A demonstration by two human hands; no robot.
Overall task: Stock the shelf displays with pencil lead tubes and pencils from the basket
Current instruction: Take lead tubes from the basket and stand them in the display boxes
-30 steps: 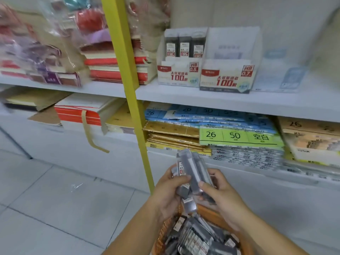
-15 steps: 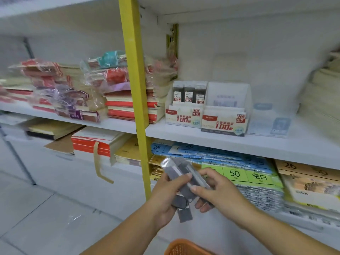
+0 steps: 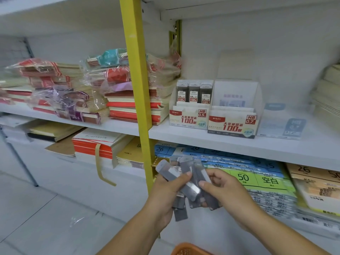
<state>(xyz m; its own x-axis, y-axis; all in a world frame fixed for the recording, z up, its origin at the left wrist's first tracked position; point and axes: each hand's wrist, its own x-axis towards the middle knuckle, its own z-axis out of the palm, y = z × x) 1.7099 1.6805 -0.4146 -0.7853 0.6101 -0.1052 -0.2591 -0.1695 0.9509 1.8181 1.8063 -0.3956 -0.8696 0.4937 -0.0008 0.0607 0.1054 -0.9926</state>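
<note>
Head camera looks down on a fan of grey pencil lead tubes (image 3: 172,173), caught between both hands at chest height in front of the shelving. The left hand (image 3: 165,198) grips the bundle from below, its thumb pressed across the foremost tube. The right hand (image 3: 227,192) pinches the tubes on the other side, with its fingers curled behind them. Straight below the grip, the rim of an orange basket (image 3: 185,250) shows at the frame's bottom edge. Above the grip and slightly right, on the white shelf (image 3: 239,147), stands the HB 0.5 display box (image 3: 189,117) with three upright tubes (image 3: 193,92) in its back row. The HB 0.7 display box (image 3: 232,125) stands just beside it. A yellow upright post (image 3: 139,89) rises just left of the left hand. Blue and green label sheets (image 3: 261,179) lie behind the right hand.
</note>
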